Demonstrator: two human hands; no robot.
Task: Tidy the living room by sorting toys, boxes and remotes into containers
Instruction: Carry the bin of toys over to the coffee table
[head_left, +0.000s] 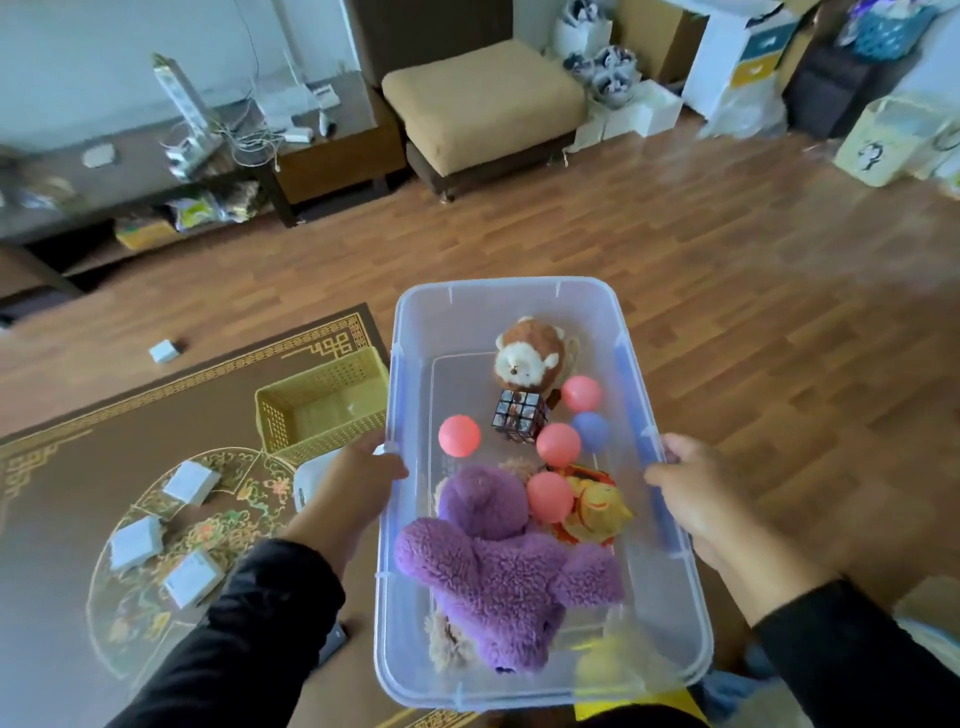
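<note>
Bin: a clear plastic bin (519, 312) is held up off the floor, in front of the person, long axis pointing away.
Left hand: the left hand (358, 483) is clamped on the bin's left rim, thumb hooked over the edge.
Right hand: the right hand (696, 488) is clamped on the bin's right rim, thumb inside the wall.
Contents, near end: a purple plush toy (498, 566) is lying across the bin floor, a beige plush partly hidden beneath it.
Contents, middle: four pink balls (459, 435), one blue ball (592, 430), a puzzle cube (521, 414) and a red-and-yellow doll (597, 506) are seen together.
Contents, far end: a brown-and-white plush (530, 353) is lying just beyond the cube.
Left of bin: a yellow lattice basket (317, 410) is set on a brown patterned rug (104, 467); three small white boxes (191, 483) are scattered on the rug's medallion.
Further left: one more small box (165, 352) is lying on the bare wood floor (727, 312).
Beyond bin: a tan cushioned stool (483, 109) is placed against the far wall.
Beyond, left: a low dark shelf unit (156, 171) with cables and clutter on top.
Beyond, right: stacked boxes and bags, blurred.
</note>
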